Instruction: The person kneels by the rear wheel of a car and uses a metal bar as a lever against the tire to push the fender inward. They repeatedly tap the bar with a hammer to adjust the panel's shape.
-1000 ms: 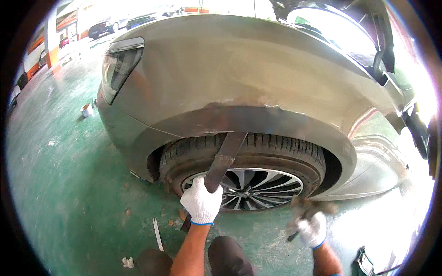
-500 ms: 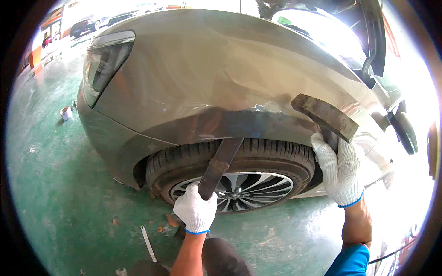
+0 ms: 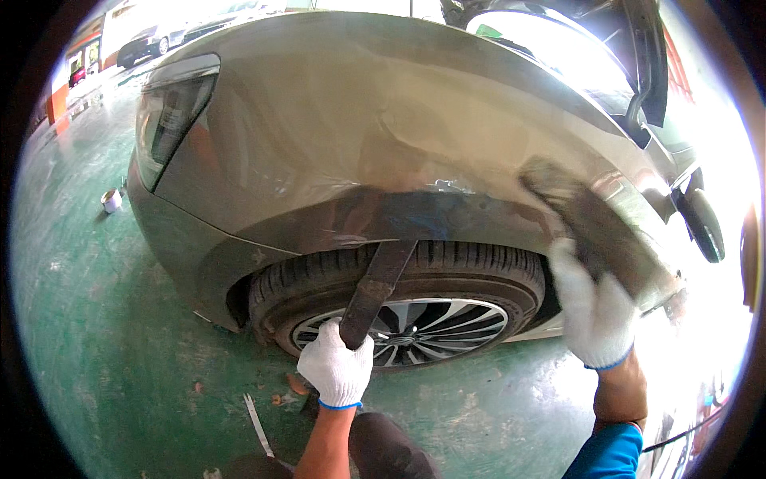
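My left hand (image 3: pixel 336 366), in a white knit glove with a blue cuff, is closed round a flat dark metal bar (image 3: pixel 373 291). The bar slants up across the tire (image 3: pixel 479 259), and its far end goes out of sight under the fender's wheel-arch edge. My right hand (image 3: pixel 594 311), gloved the same way, grips a hammer whose heavy rusty head (image 3: pixel 590 223) is smeared by motion. The handle is mostly hidden by the glove. The hammer is raised right of the wheel, in front of the tan car fender (image 3: pixel 319 120). Scuffs and dents mark the fender above the arch.
A headlight (image 3: pixel 171 116) sits at the left of the fender, a side mirror (image 3: pixel 700 219) at the right. On the green floor (image 3: pixel 104 319) lie a thin metal strip (image 3: pixel 258 425) and several brownish fragments. A roll of tape (image 3: pixel 111 200) is at the left.
The right hand and hammer have moved slightly right and down, with the head turning and blurring. The left hand and the bar have hardly moved. The view has shifted slightly.
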